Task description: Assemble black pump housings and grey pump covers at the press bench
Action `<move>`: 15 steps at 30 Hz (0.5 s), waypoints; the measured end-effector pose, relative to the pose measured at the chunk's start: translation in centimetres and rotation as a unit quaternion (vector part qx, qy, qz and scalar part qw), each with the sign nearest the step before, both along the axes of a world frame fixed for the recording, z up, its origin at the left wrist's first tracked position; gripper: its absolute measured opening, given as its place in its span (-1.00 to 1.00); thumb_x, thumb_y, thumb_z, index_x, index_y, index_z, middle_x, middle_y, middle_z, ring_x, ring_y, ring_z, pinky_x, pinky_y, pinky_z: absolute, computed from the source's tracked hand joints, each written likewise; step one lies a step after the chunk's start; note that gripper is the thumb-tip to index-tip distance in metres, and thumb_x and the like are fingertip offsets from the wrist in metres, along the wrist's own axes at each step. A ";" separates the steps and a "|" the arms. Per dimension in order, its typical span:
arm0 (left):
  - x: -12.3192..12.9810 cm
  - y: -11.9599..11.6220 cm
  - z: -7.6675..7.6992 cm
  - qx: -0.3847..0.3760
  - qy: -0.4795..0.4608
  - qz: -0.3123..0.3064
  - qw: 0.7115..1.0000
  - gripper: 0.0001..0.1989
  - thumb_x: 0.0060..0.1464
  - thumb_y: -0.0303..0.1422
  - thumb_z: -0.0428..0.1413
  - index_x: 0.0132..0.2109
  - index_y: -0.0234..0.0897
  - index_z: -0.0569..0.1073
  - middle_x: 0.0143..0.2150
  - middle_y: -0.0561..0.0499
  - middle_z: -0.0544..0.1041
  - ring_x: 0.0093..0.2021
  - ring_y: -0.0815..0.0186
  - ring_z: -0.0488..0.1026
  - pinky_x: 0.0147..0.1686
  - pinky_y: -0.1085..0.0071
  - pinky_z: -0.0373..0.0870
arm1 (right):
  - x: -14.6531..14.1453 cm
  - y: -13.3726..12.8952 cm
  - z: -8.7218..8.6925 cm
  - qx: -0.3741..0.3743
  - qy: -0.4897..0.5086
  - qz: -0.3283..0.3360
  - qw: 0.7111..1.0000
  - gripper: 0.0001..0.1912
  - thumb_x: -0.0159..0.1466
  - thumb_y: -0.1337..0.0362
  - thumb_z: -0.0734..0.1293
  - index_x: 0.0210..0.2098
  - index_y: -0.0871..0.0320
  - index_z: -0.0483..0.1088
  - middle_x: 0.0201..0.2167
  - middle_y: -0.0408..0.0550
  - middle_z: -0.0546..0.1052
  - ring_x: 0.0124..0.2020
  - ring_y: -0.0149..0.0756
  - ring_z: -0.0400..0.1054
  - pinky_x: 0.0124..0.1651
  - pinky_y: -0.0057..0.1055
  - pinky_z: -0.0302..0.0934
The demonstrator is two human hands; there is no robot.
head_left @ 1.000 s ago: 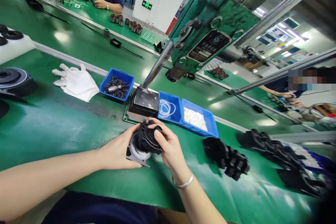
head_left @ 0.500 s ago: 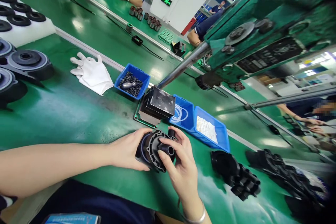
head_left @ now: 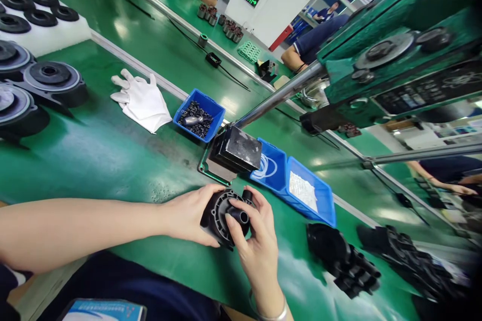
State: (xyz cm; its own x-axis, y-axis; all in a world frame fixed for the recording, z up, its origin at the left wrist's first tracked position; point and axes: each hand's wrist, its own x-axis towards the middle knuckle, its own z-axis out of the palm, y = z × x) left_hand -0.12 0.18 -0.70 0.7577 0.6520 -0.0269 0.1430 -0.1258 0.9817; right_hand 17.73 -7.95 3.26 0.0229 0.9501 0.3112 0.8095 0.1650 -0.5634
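Head view, left grip (head_left: pixel 192 213) and right grip (head_left: pixel 258 241) holding black housing (head_left: pixel 219 215), spout (head_left: pixel 242 216) pointing right, long axis crosswise

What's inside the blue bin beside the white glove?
Small black pieces lie in the blue bin, with a shiny metallic object on top. Whatever is underneath them is covered and can't be seen.

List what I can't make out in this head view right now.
All in the head view:
- Inside of the black assembly: enclosed by its own casing; its lower sides are covered by the left hand.
- Lettering on the nameplate: too blurred.
- Rest of the green press: cut off by the right edge.
- Left end of the tubing bin: behind the black block.
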 end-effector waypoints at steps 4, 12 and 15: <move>0.0 0.1 0.1 -0.006 -0.002 0.001 1.000 0.01 -0.32 -0.24 0.42 0.26 -0.14 0.11 0.19 -0.14 0.38 0.15 0.00 0.41 0.12 0.11 0.40 | 0.0 -0.2 -0.1 0.003 -0.001 -0.003 1.000 -0.74 0.30 0.26 0.37 -0.01 0.00 0.44 0.21 0.09 0.25 0.25 -0.05 0.17 0.19 0.02 0.20; 0.0 0.1 0.1 0.002 0.000 -0.002 1.000 0.01 -0.30 -0.24 0.42 0.27 -0.15 0.10 0.21 -0.14 0.37 0.16 0.00 0.40 0.12 0.10 0.40 | 0.2 -0.3 -0.1 0.004 -0.013 0.001 1.000 -0.73 0.29 0.26 0.37 0.00 0.01 0.43 0.20 0.11 0.24 0.25 -0.04 0.17 0.17 0.00 0.22; 0.0 0.1 0.0 0.003 -0.001 -0.002 1.000 0.01 -0.31 -0.22 0.42 0.27 -0.15 0.10 0.21 -0.15 0.37 0.15 0.00 0.41 0.11 0.10 0.41 | 0.0 -0.2 -0.3 0.003 -0.014 -0.003 1.000 -0.73 0.29 0.25 0.37 -0.01 0.01 0.43 0.18 0.10 0.26 0.24 -0.06 0.19 0.17 -0.02 0.24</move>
State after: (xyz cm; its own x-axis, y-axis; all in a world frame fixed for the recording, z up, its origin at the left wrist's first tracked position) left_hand -0.12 0.26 -0.68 0.7603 0.6493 -0.0207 0.1403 -0.1330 0.9811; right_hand 17.73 -8.11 2.92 0.0196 0.9479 0.3179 0.8264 0.1636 -0.5388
